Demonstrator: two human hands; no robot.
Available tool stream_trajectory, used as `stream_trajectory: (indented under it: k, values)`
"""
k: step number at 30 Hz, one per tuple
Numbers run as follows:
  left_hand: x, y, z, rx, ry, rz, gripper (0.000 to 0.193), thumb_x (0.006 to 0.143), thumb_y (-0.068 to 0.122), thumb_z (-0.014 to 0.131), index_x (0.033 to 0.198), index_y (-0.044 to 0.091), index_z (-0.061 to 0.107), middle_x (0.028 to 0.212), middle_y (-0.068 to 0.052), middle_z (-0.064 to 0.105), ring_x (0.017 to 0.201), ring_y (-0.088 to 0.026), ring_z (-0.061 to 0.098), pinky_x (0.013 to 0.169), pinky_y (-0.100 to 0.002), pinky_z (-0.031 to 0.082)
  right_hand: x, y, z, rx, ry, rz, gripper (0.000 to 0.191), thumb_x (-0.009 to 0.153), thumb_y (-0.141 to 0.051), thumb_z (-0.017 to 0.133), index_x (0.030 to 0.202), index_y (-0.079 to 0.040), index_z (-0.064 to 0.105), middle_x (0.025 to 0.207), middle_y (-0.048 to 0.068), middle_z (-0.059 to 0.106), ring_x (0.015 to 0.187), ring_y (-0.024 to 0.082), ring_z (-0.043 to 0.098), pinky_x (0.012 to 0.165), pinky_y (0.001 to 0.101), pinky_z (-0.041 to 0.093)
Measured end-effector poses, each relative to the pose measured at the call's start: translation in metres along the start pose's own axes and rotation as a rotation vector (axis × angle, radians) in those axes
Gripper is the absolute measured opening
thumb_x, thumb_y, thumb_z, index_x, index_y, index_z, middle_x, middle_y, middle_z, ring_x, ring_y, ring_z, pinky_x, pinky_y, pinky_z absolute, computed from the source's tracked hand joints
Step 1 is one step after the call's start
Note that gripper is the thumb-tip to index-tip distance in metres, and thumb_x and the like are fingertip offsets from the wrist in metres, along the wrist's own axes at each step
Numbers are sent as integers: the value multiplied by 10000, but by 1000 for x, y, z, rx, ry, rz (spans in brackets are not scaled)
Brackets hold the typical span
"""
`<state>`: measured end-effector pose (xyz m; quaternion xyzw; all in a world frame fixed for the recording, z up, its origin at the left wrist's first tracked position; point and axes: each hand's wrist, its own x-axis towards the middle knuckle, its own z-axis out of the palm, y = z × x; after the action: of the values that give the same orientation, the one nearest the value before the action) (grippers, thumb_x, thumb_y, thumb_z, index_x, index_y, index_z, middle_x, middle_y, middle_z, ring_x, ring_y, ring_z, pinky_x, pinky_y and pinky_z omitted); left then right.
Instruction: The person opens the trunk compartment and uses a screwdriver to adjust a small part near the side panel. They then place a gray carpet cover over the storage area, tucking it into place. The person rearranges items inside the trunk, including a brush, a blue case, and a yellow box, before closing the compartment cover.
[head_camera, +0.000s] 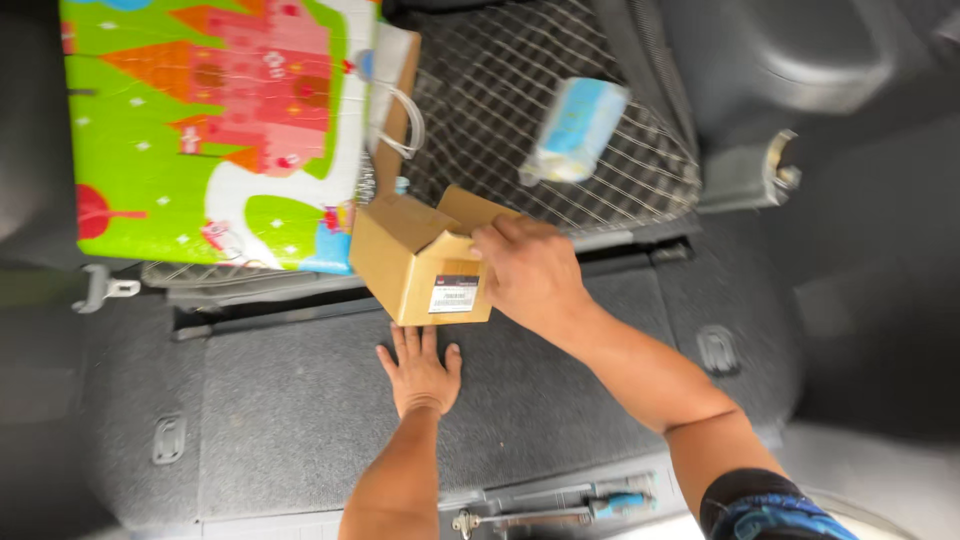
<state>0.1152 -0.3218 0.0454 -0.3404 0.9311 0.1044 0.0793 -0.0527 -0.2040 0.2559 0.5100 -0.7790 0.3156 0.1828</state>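
A small brown cardboard box (410, 262) with open top flaps and a white label is lifted over the grey carpeted floor of a car boot (280, 420). My right hand (530, 272) grips the box at its right side. My left hand (420, 370) lies flat on the carpet just below the box, fingers spread, holding nothing.
A folded, brightly coloured play mat (200, 120) leans at the back left. A cargo net (540, 110) behind the box holds a pale blue packet (577, 128). Hand tools with a blue-handled screwdriver (600, 502) lie at the near edge. A white bag handle (400, 120) shows beside the mat.
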Motion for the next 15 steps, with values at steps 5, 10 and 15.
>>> stream_trajectory:
  k: [5,10,15]
  values:
    - [-5,-2,15,-42,17,6,713,973,514,392,1597,194,260,1696,-115,111,1570,-323,19,1218,-630,9,-18,-23,-59,-171,176,15,259,778,-17,752,1023,-67,685,903,60,632,792,269,599,703,411,518]
    - [-10,-4,13,-50,39,49,682,1001,514,327,1600,198,245,1698,-117,80,1568,-321,-12,1213,-632,-7,-13,-37,-68,-390,411,24,483,805,21,718,1265,-120,684,1101,20,654,905,246,605,767,395,527]
    - [-23,-10,11,-125,33,82,690,1008,494,324,1612,170,248,1715,-125,72,1575,-344,-14,1217,-642,-10,-34,7,4,-173,-23,583,838,902,-268,725,1568,-17,283,1513,354,294,1190,507,521,888,496,524]
